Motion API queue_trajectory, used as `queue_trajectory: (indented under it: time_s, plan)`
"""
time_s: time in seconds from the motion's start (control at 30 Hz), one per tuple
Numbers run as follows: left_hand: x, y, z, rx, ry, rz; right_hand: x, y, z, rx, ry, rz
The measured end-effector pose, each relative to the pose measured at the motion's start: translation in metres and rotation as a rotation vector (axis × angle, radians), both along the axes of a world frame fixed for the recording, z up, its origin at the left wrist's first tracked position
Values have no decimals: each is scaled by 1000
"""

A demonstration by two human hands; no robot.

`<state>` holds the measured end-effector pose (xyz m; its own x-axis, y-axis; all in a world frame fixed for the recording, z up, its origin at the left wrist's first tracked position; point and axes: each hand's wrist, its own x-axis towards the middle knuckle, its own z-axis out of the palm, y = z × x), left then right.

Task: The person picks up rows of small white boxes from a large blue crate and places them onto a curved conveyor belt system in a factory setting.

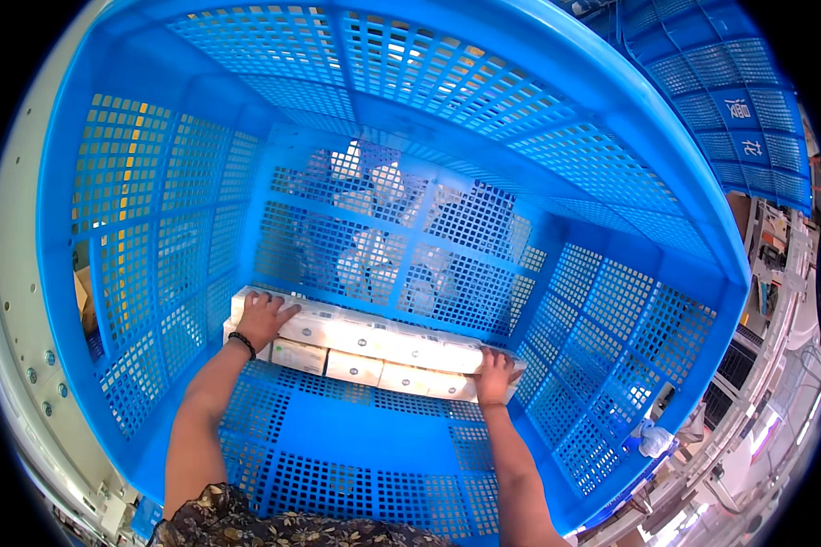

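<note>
Small white boxes stand in two stacked rows inside a large blue plastic basket point(365, 438), against its near wall. My left hand point(264, 319) lies over the left end of the top row of white boxes point(374, 335), its fingers bent over the upper edge. At the right end, my right hand point(496, 376) grips the same row, fingers on top and pointing away from me. Between my hands the row is pressed end to end. Beneath it lies the lower row of white boxes point(356, 369), whose front faces show small dark round marks.
The basket's high lattice walls point(602, 301) surround both arms. Through the perforated floor point(401, 246) pale, shiny shapes show, too unclear to name. Another blue basket point(702, 82) stands at the far right. A pale metal panel with bolts point(27, 301) runs along the left.
</note>
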<state>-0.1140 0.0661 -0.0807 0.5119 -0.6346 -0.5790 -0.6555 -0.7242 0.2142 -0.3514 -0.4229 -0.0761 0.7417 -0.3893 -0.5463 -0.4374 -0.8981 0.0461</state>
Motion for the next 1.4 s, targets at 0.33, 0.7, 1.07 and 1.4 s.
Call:
queue_trajectory:
  time_s: [0.33, 0.7, 1.07, 1.4]
  plan:
    - [39, -22, 112, -228, -278, -16, 33, -31, 94, -13, -245, -6]
    - [14, -4, 560, -266, -928, 193, 163, -48, 432, 170, -1053, 354]
    - [-154, 228, 646, -191, -939, 928, 343, 271, 675, 107, -1035, 972]
    - [-206, 400, 601, -5, -403, 1033, 431, 515, 620, 96, -611, 1540]
